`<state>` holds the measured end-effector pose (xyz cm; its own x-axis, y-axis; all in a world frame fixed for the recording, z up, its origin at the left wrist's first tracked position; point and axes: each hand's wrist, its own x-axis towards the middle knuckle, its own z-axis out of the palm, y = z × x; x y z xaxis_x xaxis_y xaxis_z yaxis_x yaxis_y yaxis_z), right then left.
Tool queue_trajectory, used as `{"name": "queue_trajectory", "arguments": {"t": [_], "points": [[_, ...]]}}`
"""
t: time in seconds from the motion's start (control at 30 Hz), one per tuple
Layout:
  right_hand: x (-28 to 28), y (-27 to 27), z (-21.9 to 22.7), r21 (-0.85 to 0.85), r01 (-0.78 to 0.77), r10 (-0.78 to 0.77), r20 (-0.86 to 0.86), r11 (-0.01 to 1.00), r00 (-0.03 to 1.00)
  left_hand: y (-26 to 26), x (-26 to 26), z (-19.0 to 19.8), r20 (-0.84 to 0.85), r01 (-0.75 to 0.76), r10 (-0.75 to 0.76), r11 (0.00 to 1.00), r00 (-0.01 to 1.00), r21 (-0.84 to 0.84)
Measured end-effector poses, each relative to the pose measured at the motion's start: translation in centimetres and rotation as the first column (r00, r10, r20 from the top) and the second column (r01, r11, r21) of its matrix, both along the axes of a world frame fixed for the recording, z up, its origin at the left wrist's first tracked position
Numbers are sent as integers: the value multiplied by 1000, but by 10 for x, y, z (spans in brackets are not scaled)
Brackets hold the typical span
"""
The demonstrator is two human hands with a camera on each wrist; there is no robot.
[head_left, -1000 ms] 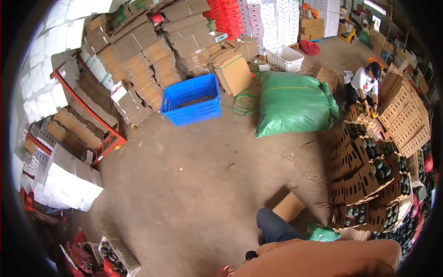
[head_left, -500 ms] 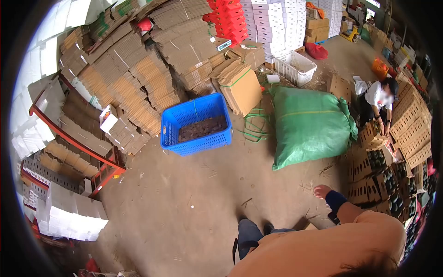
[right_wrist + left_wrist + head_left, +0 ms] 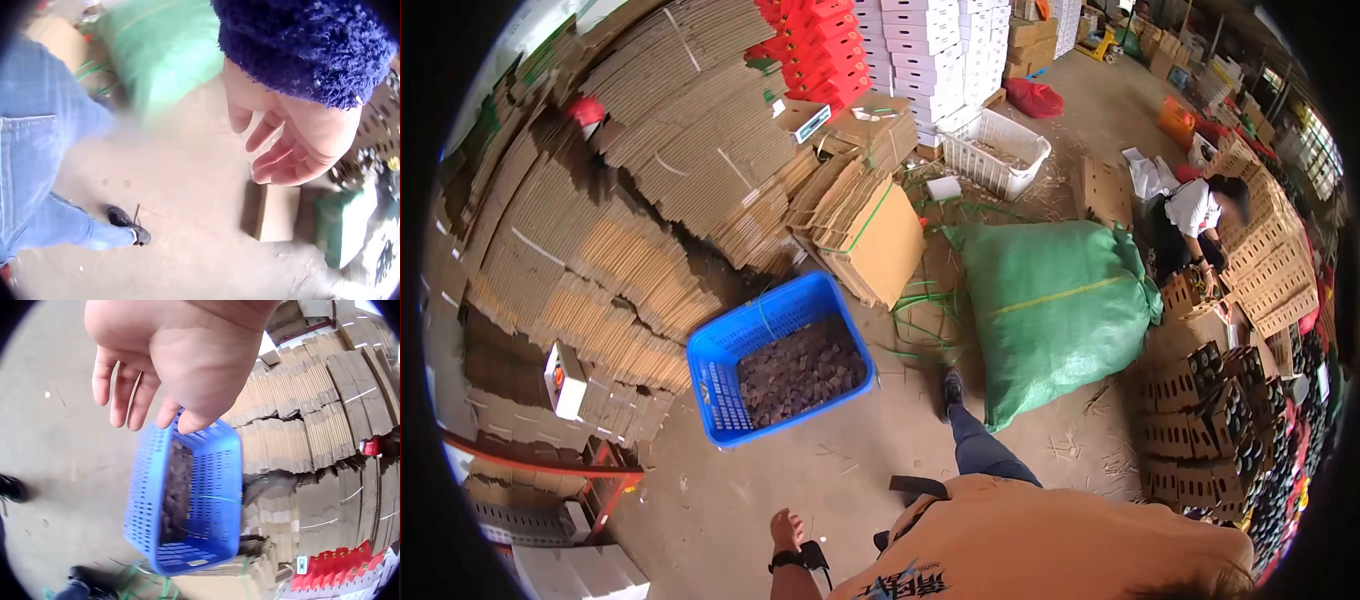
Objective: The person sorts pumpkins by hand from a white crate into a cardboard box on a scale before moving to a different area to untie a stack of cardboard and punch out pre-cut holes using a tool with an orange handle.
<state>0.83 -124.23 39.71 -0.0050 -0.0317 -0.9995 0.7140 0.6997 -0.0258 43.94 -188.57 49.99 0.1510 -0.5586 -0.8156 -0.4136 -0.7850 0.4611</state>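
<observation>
The left hand (image 3: 786, 530) hangs with nothing in it, below the blue basket (image 3: 708, 388) in the head view. In the left wrist view the relaxed fingers of that hand (image 3: 169, 362) overlap the top end of the basket (image 3: 215, 469); whether they touch it cannot be told. Dark brown pieces (image 3: 800, 372) lie inside the basket. The right hand (image 3: 290, 134), below a fuzzy blue cuff (image 3: 306, 50), hangs loosely curled and holds nothing; a cardboard box (image 3: 279, 214) stands on the floor beyond it. The head view does not show the right hand.
A big green sack (image 3: 1050, 320) lies right of the basket, with green straps (image 3: 915, 300) between them. Stacked flat cardboard (image 3: 580, 250) rises behind and left. At the right, a person (image 3: 1195, 225) crouches by cartons (image 3: 1270, 240). A white crate (image 3: 990, 165) stands farther back.
The blue basket and green sack appear closer in the head view. The left hand has come into that view and the right hand has left it. One leg now reaches forward beside the sack.
</observation>
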Motion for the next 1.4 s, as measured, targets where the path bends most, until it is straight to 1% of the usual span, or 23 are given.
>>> {"name": "queue_trajectory", "arguments": {"t": [0.17,0.23,0.27,0.3,0.33,0.37,0.4,0.43,0.47,0.5,0.57,0.63,0.67,0.73,0.83,0.93,0.97,1.07,1.17,1.2,1.23,1.3,1.4], "points": [[-109,-88,6,88,65,-57,-86,994,995,-127,-188,-22,-104,-40,29,993,994,-107],[-178,-133,0,41,-87,94,-227,995,969,-142,-256,-19,-206,1,-9,999,979,-39],[-228,-159,-6,18,-366,338,-426,930,839,-154,-292,-21,-191,79,-92,994,977,-74],[-274,-190,-9,202,-701,621,-665,684,415,-170,-318,-16,-226,228,-253,965,941,-132],[-324,-229,-10,414,-752,651,-758,513,27,-189,-338,-23,-248,288,-339,933,908,-217],[-376,-278,-7,525,-678,550,-808,514,-210,-210,-369,-3,-248,320,-377,916,892,-243],[-427,-357,33,234,-575,439,-864,784,247,-238,-374,-27,-362,301,-408,900,838,-316],[-457,-423,66,-276,-364,-48,-849,890,526,-256,-410,22,-315,325,-428,886,847,-330],[-478,-494,121,-499,-73,-304,-631,864,714,-287,-425,12,-273,349,-487,834,830,-427],[-489,-553,156,-441,-138,-242,-698,887,674,-318,-438,-2,-227,371,-544,768,808,-521],[-503,-626,175,-404,-250,-179,-769,880,614,-373,-486,6,-295,244,-364,895,883,-374],[-503,-667,164,-331,-374,-26,-777,867,628,-441,-520,-39,-170,381,-522,774,836,-507],[-504,-683,155,-291,-438,58,-776,851,629,-469,-538,-66,-191,352,-501,786,844,-508],[-502,-708,126,-220,-400,147,-692,890,707,-502,-595,-57,-197,293,-385,879,902,-377],[-502,-753,97,-208,-442,214,-652,872,728,-550,-642,-135,5,429,-450,849,893,-309],[-517,-805,86,-229,-535,265,-673,813,690,-581,-683,-181,18,538,-544,825,839,-174],[-528,-826,79,-243,-568,272,-690,786,671,-588,-699,-174,54,670,-668,740,742,-52],[-566,-890,40,-221,-714,349,-753,665,558,-583,-716,-217,152,559,-541,820,827,-122],[-601,-982,14,-86,-872,436,-840,481,323,-529,-742,-201,664,660,-362,702,654,-267],[-603,-1006,13,-29,-906,455,-858,422,239,-507,-741,-201,695,673,-321,670,643,-313],[-605,-1026,10,-68,-896,394,-882,440,260,-484,-740,-199,724,685,-275,633,633,-360],[-609,-1057,6,-150,-868,260,-917,474,301,-427,-745,-176,688,654,-300,680,661,-332],[-614,-1086,7,96,-966,38,-995,238,-89,-346,-732,-167,277,421,-334,826,901,-374]]}}
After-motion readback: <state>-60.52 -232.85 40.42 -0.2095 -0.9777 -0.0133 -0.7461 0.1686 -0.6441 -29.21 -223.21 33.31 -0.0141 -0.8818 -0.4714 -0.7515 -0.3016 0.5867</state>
